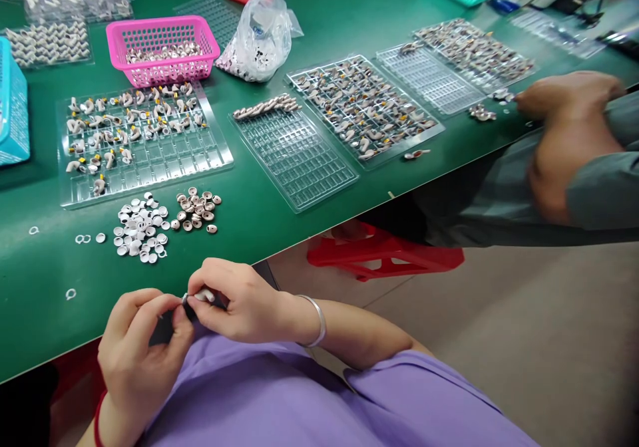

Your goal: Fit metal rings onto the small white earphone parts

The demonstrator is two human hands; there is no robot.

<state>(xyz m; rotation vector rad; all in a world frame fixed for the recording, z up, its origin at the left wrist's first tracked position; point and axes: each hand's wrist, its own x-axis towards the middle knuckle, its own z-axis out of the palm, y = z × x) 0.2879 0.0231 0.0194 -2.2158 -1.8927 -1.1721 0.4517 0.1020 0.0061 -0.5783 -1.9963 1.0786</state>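
Note:
Close to the table's front edge, my right hand (pixel 237 300) pinches a small curved off-white plastic piece (pixel 206 295), which looks like an earphone housing. My left hand (pixel 144 340) meets it fingertip to fingertip, closed on a tiny pale part (pixel 184 298) at the end of that piece; its exact shape is mostly hidden. Just beyond my hands lie a pile of white round caps (pixel 140 227) and a smaller pile of beige cup-shaped pieces (pixel 196 207). Behind them, a clear compartment tray (pixel 200 151) carries rows of curved housings with yellow bits.
A pink basket (pixel 162 26) of small parts and a plastic bag (pixel 264 34) stand at the back. More clear trays (pixel 319 167) run rightward. A teal basket (pixel 12 108) is at left. A co-worker's arm (pixel 564 134) rests at right, above a red stool (pixel 389 257).

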